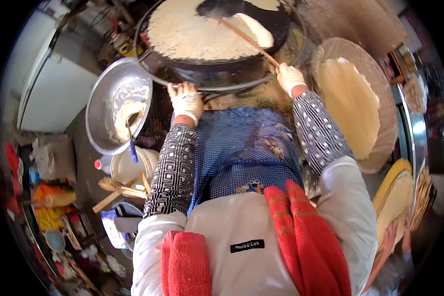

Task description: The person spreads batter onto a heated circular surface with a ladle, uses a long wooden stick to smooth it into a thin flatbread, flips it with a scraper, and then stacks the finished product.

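A white glove covers my left hand [187,100], whose fingers curl over the metal ring [225,89] around a large round black griddle [222,70]. My right hand [290,77], gloved too, grips the lower end of a long wooden stick [248,40]. The stick reaches over the griddle to a dark patch, where its far end is blurred. Pale batter [192,33] coats much of the griddle in a thin layer. A pale strip [257,31] lies on the dark surface to the right of the stick.
Left of the griddle, a steel basin [100,107] holds batter and a blue-handled ladle [132,148]. Below is a white bucket [124,162] beside a straw brush [109,184]. On the right, a thin round sheet [349,111] lies on plastic; another person's hands [392,231] touch a pale round sheet.
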`<state>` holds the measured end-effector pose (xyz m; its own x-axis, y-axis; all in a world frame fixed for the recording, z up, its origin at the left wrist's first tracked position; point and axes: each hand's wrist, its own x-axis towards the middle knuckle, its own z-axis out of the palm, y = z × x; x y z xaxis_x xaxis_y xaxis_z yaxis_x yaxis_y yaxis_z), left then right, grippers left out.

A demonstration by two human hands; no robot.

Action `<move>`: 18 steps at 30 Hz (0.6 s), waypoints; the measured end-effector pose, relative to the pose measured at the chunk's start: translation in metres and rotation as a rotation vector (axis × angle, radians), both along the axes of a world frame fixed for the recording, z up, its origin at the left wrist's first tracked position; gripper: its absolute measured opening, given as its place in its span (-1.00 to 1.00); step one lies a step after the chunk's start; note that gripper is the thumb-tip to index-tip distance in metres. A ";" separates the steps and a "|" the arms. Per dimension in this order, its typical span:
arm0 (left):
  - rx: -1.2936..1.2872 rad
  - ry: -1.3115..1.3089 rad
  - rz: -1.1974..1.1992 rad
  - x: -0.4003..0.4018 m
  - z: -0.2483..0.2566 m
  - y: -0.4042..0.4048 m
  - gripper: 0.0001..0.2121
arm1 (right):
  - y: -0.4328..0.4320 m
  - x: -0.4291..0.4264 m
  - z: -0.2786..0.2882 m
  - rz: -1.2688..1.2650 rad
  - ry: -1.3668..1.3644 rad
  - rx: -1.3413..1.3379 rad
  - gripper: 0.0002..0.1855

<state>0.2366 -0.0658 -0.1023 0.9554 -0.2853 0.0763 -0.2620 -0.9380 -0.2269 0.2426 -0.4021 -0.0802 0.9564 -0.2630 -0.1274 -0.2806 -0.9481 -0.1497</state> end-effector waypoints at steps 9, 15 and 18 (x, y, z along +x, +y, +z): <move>0.094 -0.103 -0.029 0.019 0.006 0.017 -0.73 | -0.018 -0.013 -0.012 0.221 -0.218 0.031 -0.72; -0.140 -0.168 -0.041 0.016 -0.020 0.057 -0.59 | 0.004 -0.005 0.013 0.084 -0.220 0.079 -0.72; -0.282 -0.134 -0.372 -0.005 -0.008 -0.007 -0.64 | -0.014 -0.015 -0.010 0.173 -0.091 0.060 -0.70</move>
<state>0.2318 -0.0725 -0.1098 0.7691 -0.5562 0.3147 -0.5771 -0.8161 -0.0320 0.2272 -0.4162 -0.0905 0.9949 -0.0881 -0.0492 -0.0970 -0.9695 -0.2250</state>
